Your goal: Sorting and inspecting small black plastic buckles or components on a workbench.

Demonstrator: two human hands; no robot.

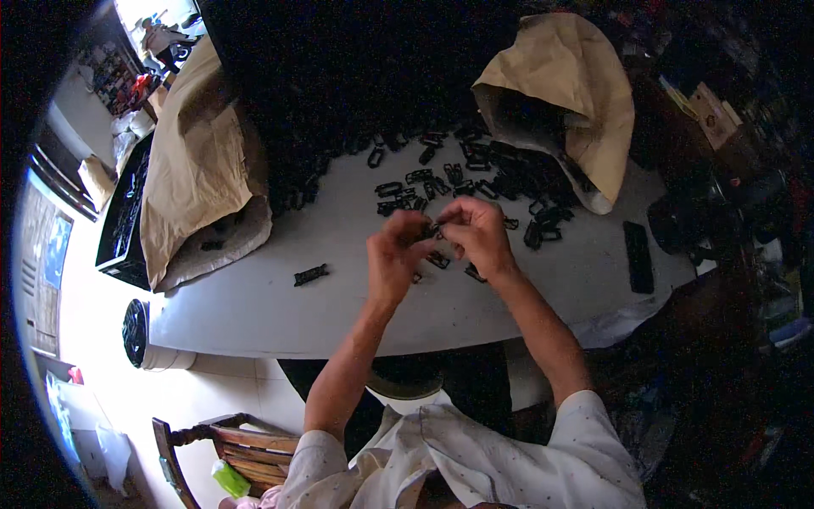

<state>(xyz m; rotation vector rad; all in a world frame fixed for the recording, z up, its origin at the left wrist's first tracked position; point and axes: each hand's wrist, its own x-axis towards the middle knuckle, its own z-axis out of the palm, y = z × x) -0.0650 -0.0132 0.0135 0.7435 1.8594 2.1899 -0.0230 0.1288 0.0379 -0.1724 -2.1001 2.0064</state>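
Note:
Over the middle of the grey table [280, 314], my left hand [395, 253] and my right hand [480, 232] meet at the fingertips. Between them is a small black plastic part [435, 230], mostly covered by the fingers, and both hands pinch it. Just beyond the hands lie several loose black rectangular frame-like pieces [419, 176]. A black piece [437, 260] rests on the table under my hands, and another black piece [311, 275] lies by itself to the left.
A brown paper sack [191, 178] lies open-mouthed at the left, beside a black crate [123, 229]. Another open paper sack [585, 85] stands far right, black pieces heaped near its mouth. A flat black bar [638, 257] lies at right. Below left are a white bucket [165, 356] and wooden chair [254, 454].

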